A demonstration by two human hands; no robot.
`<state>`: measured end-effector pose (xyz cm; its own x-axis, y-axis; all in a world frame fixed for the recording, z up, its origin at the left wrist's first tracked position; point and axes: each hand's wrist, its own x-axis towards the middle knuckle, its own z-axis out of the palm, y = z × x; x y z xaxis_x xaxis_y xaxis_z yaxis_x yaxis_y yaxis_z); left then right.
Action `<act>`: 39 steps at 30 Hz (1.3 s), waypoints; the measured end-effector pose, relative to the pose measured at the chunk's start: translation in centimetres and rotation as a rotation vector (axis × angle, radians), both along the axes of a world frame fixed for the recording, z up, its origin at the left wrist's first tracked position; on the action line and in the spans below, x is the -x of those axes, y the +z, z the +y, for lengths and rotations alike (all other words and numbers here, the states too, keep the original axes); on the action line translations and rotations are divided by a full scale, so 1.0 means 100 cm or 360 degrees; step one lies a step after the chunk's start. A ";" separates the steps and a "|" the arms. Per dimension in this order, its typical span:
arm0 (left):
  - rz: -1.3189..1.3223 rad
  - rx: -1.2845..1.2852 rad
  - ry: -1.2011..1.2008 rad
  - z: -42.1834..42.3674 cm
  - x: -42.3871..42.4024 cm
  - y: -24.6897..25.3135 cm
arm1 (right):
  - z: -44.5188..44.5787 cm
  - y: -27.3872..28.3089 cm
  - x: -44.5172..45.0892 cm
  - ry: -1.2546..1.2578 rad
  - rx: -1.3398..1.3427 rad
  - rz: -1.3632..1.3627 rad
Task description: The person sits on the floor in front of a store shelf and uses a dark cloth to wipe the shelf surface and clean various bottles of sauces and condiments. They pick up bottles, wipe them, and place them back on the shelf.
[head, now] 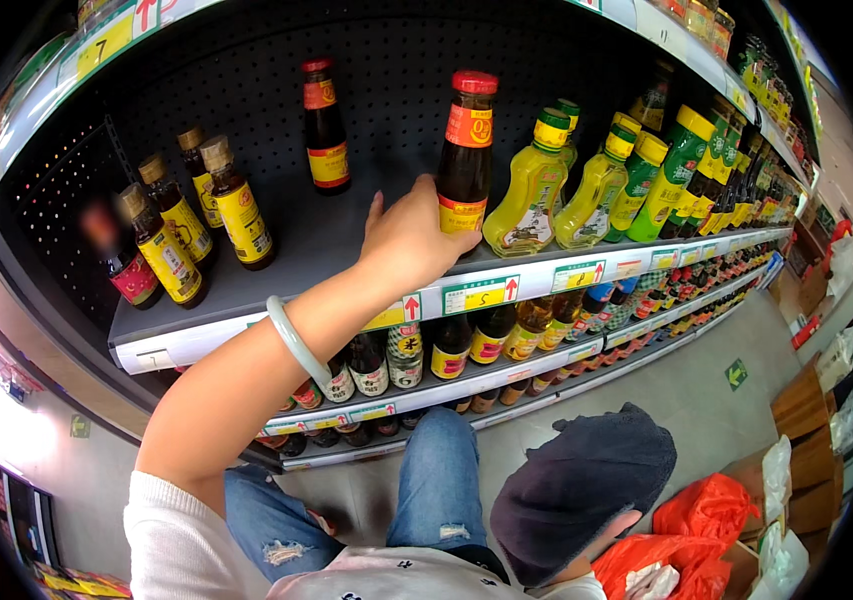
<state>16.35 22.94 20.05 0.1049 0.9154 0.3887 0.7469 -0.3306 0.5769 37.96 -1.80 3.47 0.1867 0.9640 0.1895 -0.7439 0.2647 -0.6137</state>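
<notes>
My left hand (419, 232), a pale green bangle (295, 341) on its wrist, reaches to the upper shelf. It grips a dark glass sauce bottle (464, 165) with a red cap by its lower part, upright near the front edge. The fingers partly cover the bottle's yellow-and-red label. A similar red-capped sauce bottle (327, 127) stands farther back to the left, apart from the hand. Just right of the held bottle is a waisted clear bottle of yellow-green liquid (527, 191) with a green-and-yellow cap. My right hand is out of view.
Yellow-labelled bottles (239, 210) stand at the shelf's left end. Green and yellow bottles (670, 176) line its right side. A price rail (464, 294) runs along the front. Lower right, a person in a dark cap (584, 487) is close beside me, near red plastic bags (704, 517).
</notes>
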 end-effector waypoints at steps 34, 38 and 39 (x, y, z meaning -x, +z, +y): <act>0.0139 0.0417 -0.0640 -0.207 0.044 -0.086 | 0.129 0.075 0.036 -0.0306 -0.0753 -0.1516; 0.0066 0.0634 -0.0644 -0.208 0.037 -0.094 | 0.126 0.044 0.045 0.0128 0.0026 -0.0106; -0.0081 0.0700 -0.0700 -0.209 0.037 -0.098 | 0.123 0.049 0.050 0.0375 0.0036 0.0203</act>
